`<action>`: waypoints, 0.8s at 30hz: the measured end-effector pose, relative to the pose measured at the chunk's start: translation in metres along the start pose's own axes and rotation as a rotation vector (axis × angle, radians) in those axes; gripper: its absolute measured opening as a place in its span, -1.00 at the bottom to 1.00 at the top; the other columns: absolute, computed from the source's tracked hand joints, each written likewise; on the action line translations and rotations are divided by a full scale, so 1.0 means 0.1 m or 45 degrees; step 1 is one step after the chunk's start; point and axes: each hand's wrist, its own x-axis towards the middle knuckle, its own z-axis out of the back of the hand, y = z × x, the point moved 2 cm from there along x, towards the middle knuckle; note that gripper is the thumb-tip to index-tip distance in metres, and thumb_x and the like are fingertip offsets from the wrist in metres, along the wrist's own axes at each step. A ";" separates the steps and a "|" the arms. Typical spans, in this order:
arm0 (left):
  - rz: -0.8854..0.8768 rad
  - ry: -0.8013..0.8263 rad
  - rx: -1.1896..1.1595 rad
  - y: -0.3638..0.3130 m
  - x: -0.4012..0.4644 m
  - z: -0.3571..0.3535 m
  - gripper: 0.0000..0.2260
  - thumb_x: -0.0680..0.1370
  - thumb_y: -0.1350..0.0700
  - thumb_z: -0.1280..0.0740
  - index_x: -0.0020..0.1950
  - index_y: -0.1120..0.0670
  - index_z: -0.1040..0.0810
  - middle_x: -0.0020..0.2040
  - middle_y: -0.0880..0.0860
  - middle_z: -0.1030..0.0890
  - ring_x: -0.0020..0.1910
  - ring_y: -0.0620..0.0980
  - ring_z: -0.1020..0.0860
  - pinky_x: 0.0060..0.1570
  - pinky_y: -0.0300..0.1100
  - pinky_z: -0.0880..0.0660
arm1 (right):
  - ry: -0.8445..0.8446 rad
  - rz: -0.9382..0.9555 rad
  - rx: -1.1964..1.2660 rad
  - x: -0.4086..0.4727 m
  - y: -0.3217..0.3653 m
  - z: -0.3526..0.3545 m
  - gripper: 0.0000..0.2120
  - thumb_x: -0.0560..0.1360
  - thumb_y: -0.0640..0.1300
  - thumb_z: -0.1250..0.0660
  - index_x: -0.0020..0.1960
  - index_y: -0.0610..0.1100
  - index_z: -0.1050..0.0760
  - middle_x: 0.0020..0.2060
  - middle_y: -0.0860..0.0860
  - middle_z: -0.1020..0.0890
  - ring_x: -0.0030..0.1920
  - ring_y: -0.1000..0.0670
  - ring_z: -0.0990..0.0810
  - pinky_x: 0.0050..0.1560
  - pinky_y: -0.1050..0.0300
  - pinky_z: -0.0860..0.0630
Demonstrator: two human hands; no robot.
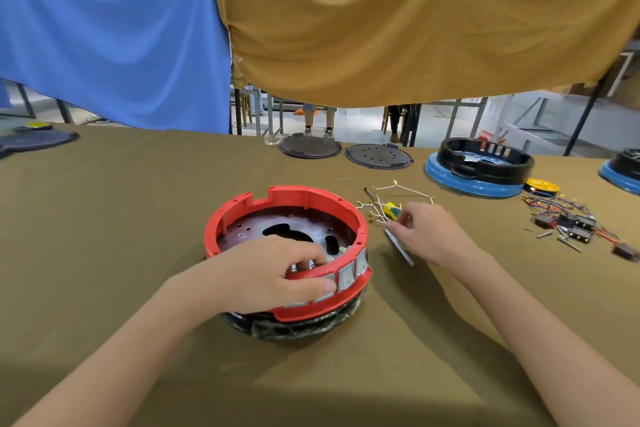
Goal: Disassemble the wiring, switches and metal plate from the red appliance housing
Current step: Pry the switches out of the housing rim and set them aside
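Red housing [311, 199] sits mid-table on olive cloth [104, 218], metal plate [249, 229] still inside, switches [346, 277] still in the near wall. Left hand [263, 274] grips that wall, fingers curled over the rim, thumb on a switch face. Right hand [429, 232] curls on the screwdriver [398, 246] beside loose white wires [401, 189]; whether it is lifted, can't tell. Judged step: switch removal. Next: push each switch out while bracing the rim
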 end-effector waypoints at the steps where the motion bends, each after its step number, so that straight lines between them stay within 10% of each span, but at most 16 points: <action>1: -0.003 0.026 -0.016 0.01 0.02 0.01 -0.78 0.58 -0.21 -0.26 0.04 -0.11 -0.54 -0.07 -0.12 -0.60 -0.10 -0.11 -0.54 -0.06 -0.12 -0.48 | 0.103 -0.005 -0.065 -0.04 0.05 -0.02 -0.71 0.56 0.16 -0.31 -0.08 -0.07 -0.50 -0.25 0.03 -0.63 -0.18 0.02 -0.60 -0.18 0.10 -0.50; 11: 0.063 0.048 -0.023 0.01 0.32 0.09 -0.63 0.48 -0.31 -0.35 0.22 -0.24 -0.43 -0.01 -0.24 -0.56 -0.02 -0.24 -0.56 0.02 -0.23 -0.52 | 0.132 -0.029 -0.084 -0.25 0.16 -0.08 -0.78 0.63 -0.08 -0.20 0.19 -0.14 -0.50 0.04 -0.07 -0.60 -0.02 -0.06 -0.58 0.02 0.07 -0.53; 18: 0.040 0.221 -0.175 0.12 0.28 0.20 -0.62 0.42 -0.21 -0.41 0.21 -0.37 -0.43 0.07 -0.28 -0.54 0.00 -0.29 -0.56 0.09 -0.21 -0.53 | -0.014 0.031 0.956 -0.23 0.08 -0.03 -0.78 0.64 -0.26 -0.15 0.03 -0.08 -0.57 -0.31 0.08 -0.44 -0.41 0.12 -0.40 -0.31 0.23 -0.39; 24: 0.053 0.149 -0.159 0.13 0.39 0.17 -0.70 0.42 -0.22 -0.44 0.10 -0.25 -0.50 0.00 -0.22 -0.60 -0.07 -0.22 -0.60 0.09 -0.06 -0.57 | 0.270 0.032 1.733 -0.30 0.15 0.04 -0.72 0.61 -0.41 -0.21 0.25 -0.24 -0.54 -0.16 -0.09 -0.58 -0.23 0.04 -0.58 -0.09 0.21 -0.59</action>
